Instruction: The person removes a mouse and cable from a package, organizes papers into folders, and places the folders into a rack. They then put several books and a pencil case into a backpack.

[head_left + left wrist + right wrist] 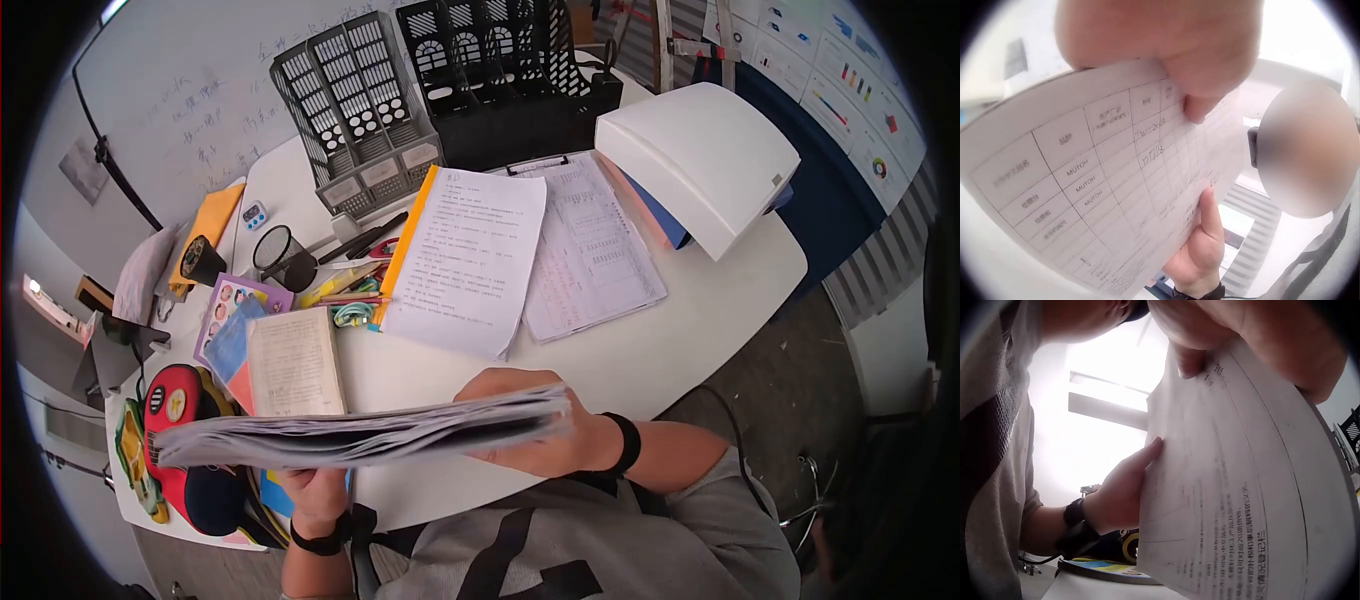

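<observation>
A stack of printed papers [370, 432] is held up edge-on over the near side of the table, its sheets slightly fanned at the right end. My right hand [535, 425] grips the right end, fingers behind and thumb against the near face. Lower on the left, my left hand [318, 492] holds the stack from beneath. In the left wrist view the front sheet [1104, 181] carries a printed table with some handwriting, and a thumb lies on it. The right wrist view shows the left hand [1124, 494] at the edge of the sheet.
Behind the stack lie an old notebook [292, 360], a stapled document [465, 260] with a yellow edge and a clipboard of papers [595, 250]. Desk racks [355, 110], a mesh pen cup [288, 262] and a white box [700, 160] stand farther back. A red-and-black bag [185, 400] is left.
</observation>
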Demonstrator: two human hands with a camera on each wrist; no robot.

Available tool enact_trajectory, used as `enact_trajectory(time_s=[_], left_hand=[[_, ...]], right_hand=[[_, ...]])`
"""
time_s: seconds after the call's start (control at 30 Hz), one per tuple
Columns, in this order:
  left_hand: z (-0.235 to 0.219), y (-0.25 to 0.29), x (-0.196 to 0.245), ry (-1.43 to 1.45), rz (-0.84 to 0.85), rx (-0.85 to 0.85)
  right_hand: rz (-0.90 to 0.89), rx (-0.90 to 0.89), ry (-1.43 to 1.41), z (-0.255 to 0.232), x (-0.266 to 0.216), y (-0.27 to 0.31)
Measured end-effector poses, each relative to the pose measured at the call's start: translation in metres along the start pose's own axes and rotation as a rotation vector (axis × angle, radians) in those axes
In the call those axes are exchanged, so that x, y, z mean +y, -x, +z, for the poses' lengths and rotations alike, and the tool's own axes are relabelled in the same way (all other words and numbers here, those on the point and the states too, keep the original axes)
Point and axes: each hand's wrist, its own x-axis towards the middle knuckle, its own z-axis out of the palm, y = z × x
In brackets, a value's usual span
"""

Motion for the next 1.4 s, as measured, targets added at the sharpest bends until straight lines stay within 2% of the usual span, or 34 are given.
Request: enact_trajectory(time_s=[0.07,0.1,0.27,0.33,0.37,0.4,0.47,0.5,0.57,0.6,0.63,0.7,0.73,0.8,0.93,1.0,1.03,1.07,1.13,1.23,1.3,1.33,1.4], left_hand=[[-0.013,0.011,-0.018,-0.088,-0.036,-0.027],[-0.008,0.011,-0.024,-0.099,-0.016,0.061],[-0.004,0.01,-0.013,0.012,0.039,0.1],[-0.013,0.004,-0.009,-0.222,-0.045,-0.077],[-0.006,0.006,-0.008,-0.364,-0.058,-0.048],[-0.002,0.008,-0.016,-0.29,-0.076,-0.02],[0.0,0.012,-0.015,-0.063,-0.185,-0.062],[-0.003,0.012,-0.017,-0.065,-0.188,-0.066],[-0.01,0.012,-0.02,-0.417,-0.25,-0.182],[-0.009,0.012,-0.019,-0.419,-0.249,-0.181],[-0.005,0.013,-0.016,-0.319,-0.223,-0.125],[-0.001,0.014,-0.01,-0.138,-0.205,-0.051],[0.001,0.014,-0.008,-0.142,-0.207,-0.056],[0.006,0.011,-0.005,0.043,-0.255,0.001],[0.023,0.003,0.001,-0.018,-0.295,0.105],[0.026,-0.001,0.003,-0.131,-0.359,0.02],[0.019,0.003,-0.005,-0.145,-0.422,-0.018],[0.017,0.007,-0.003,-0.147,-0.424,0.001],[0.019,0.009,0.002,0.474,-0.724,-0.015],[0.02,0.031,-0.008,0.594,-0.778,-0.076],[0.018,0.039,-0.006,0.577,-0.813,-0.105],[0.017,0.045,-0.005,0.572,-0.833,-0.098],[0.0,0.054,-0.011,0.506,-0.86,-0.087]], right_hand=[[0.02,0.015,0.047,0.0,0.006,0.006],[0.11,-0.006,0.117,0.0,0.006,0.01],[0.074,-0.071,0.129,-0.003,0.001,0.014],[0.007,-0.089,0.14,-0.005,0.001,0.014],[0.049,-0.105,0.133,-0.005,0.009,0.02],[0.044,-0.098,0.134,-0.005,0.012,0.023],[0.198,-0.091,0.161,-0.005,0.013,0.03],[0.202,-0.1,0.183,-0.005,0.009,0.029],[0.179,-0.081,0.205,-0.002,0.012,0.034],[0.155,-0.062,0.227,-0.001,0.013,0.035],[0.154,-0.061,0.224,0.0,0.011,0.035],[0.43,-0.064,0.175,0.004,0.0,0.035],[0.43,-0.059,0.171,0.004,-0.004,0.033],[0.366,0.02,0.04,0.003,-0.01,0.026],[0.403,0.031,-0.093,0.011,0.011,0.038],[0.527,0.097,-0.085,0.01,0.013,0.042],[0.531,0.073,-0.092,0.007,0.013,0.042],[0.507,0.073,-0.077,0.003,0.012,0.042],[0.481,0.077,-0.059,0.001,0.014,0.04],[0.445,0.098,0.04,0.002,0.014,0.041],[0.211,0.092,0.301,0.009,0.011,0.033],[0.214,0.109,0.303,0.01,0.007,0.031],[0.23,-0.065,0.231,0.013,0.001,0.026]])
